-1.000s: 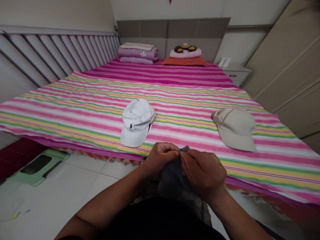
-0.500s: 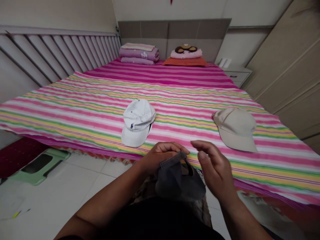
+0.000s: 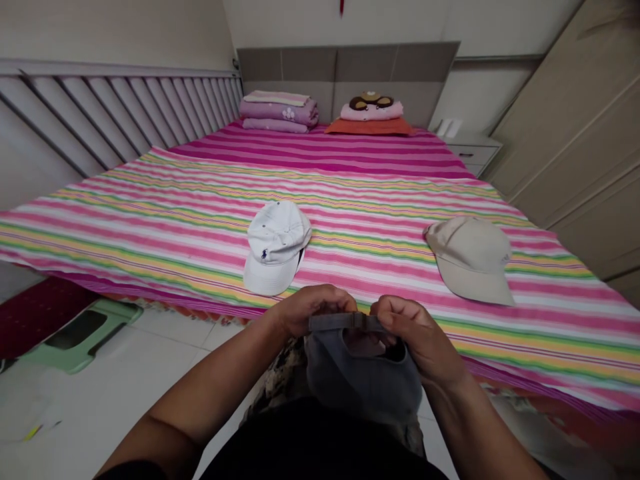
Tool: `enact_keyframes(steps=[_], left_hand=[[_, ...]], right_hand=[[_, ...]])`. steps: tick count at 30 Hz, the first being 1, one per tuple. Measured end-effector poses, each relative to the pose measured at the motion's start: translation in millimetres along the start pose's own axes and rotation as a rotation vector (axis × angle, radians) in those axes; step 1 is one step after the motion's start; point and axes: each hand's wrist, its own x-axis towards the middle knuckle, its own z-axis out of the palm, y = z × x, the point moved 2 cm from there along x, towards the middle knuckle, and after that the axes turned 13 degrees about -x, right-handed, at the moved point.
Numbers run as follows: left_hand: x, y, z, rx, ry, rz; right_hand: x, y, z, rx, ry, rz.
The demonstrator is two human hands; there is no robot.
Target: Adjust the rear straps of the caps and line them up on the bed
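While the grey cap (image 3: 365,387) hangs by the near edge of the bed (image 3: 360,200), its strap (image 3: 325,323) is pinched by the fingers of the left hand (image 3: 315,310) and, newly returned, the right hand (image 3: 420,337), so both sides of the buckle (image 3: 359,321) seem steadied. Beyond, the white cap (image 3: 279,233) lies left, the beige cap (image 3: 473,250) right.

A plain black cloth top (image 3: 310,447) is worn, with a short black sleeve (image 3: 133,471) to its left. Beyond the top shows a lower garment (image 3: 285,373) in mottled beige-and-dark cloth. The left hand (image 3: 317,310) and right hand (image 3: 423,337) are bare.
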Motion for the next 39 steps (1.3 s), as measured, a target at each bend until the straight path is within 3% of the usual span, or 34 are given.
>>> enact_keyframes(steps=[7,11,20,25,28,30,32,35,37,39], left_hand=[[-0.1,15.7,11.9,0.289,0.007,-0.033],[-1.3,15.2,18.7,0.189,-0.036,-0.076],[-7.0,0.2,-22.9,0.063,-0.072,-0.104],[-1.1,5.1,-22.2,-0.219,0.066,0.186],[3.8,12.6,-19.7,-0.26,0.113,0.262],[5.5,17.8,-18.6,-0.239,0.122,0.275],[5.5,23.2,-17.5,-0.201,0.127,0.278],[4.7,30.6,-13.4,-0.089,0.062,0.215],[5.5,34.0,-10.8,0.002,0.012,0.151],[8.0,37.1,-11.9,0.066,0.096,0.196]], right_hand=[[-0.8,-2.5,-1.1,-0.052,0.042,-0.002],[-1.3,-3.6,-1.5,-0.064,0.035,0.003],[4.7,-8.5,-18.1,0.145,0.104,0.029],[12.2,-1.5,-36.2,-0.004,-0.139,0.098],[15.1,11.0,-45.4,-0.079,-0.308,0.126],[13.9,16.3,-46.2,-0.061,-0.334,0.113],[11.2,15.2,-43.6,0.01,-0.239,0.033],[7.0,3.4,-37.2,0.013,0.003,-0.146],[6.8,-7.7,-31.8,-0.077,0.112,-0.231],[9.7,-20.9,-27.0,-0.348,0.223,-0.37]])
